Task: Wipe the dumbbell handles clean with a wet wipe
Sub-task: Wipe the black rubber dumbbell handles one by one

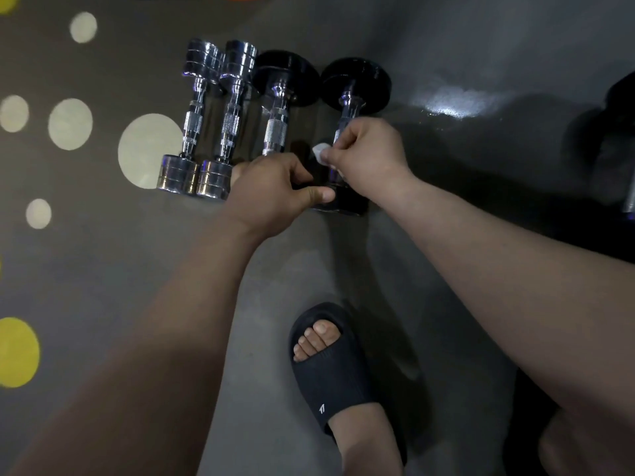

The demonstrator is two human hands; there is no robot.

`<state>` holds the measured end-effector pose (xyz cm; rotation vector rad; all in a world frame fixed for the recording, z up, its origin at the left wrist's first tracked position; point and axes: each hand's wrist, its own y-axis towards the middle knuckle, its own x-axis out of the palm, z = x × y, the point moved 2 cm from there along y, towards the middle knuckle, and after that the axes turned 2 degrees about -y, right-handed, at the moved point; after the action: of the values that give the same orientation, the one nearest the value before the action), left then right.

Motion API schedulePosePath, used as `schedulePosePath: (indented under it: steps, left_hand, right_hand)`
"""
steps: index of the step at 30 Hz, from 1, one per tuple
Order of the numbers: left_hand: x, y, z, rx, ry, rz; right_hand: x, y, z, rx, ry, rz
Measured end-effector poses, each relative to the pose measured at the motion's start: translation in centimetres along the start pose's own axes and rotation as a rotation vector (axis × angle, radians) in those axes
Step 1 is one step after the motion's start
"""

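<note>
— Well, spotted the wet wipe (321,154) where?
— Bunched white in the right hand (367,156), and clamped with those fingers round the handle (347,111) of the outer black dumbbell (355,84), toward its nearer end.
— And caught the left hand (271,187) doing what?
— Curled tight over the near end of the inner black dumbbell (280,97) (hid that plate under the palm), with the thumb stretched across to touch the outer one's near plate.
— Counted the whole row?
— Counted four, laid side by side on the grey floor (446,46) with handles pointing away: left chrome dumbbell (196,108), second chrome dumbbell (235,97) touching it, then the two black ones just beside.
— Noticed anything else down there?
— Picked out a black slide sandal (330,369) on a foot, nearer than both hands, pale round dots (147,149) on the floor at left, and a yellow dot (17,352) by the left edge. Made out a dark shape at the far right edge too, but could not tell what.
</note>
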<state>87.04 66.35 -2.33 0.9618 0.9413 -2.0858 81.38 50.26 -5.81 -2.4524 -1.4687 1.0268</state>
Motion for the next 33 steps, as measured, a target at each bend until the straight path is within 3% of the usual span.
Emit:
schedulePosePath:
  steps: [4,9,15,20,25,33]
  left_hand:
    - [0.1,0.0,-0.2,0.01,0.013,0.02]
    - [0.2,0.0,-0.2,0.019,0.031,0.022]
    - [0.3,0.0,-0.2,0.008,0.023,0.026]
    - [0.2,0.0,-0.3,0.004,0.007,0.013]
    - [0.1,0.1,-0.2,0.013,0.033,0.016]
    - [0.2,-0.7,0.4,0.02,0.04,0.019]
  right_hand:
    - [0.1,-0.8,1.0,0.005,0.11,0.095]
    - [0.5,-1.8,3.5,0.126,0.15,-0.002]
    - [0.9,-0.4,4.1,0.345,0.737,-0.05]
    - [0.3,2.5,2.4,0.359,0.921,0.03]
    - [0.2,3.0,0.5,0.291,0.678,0.242]
    - [0.6,0.0,2.6,0.161,0.37,0.145]
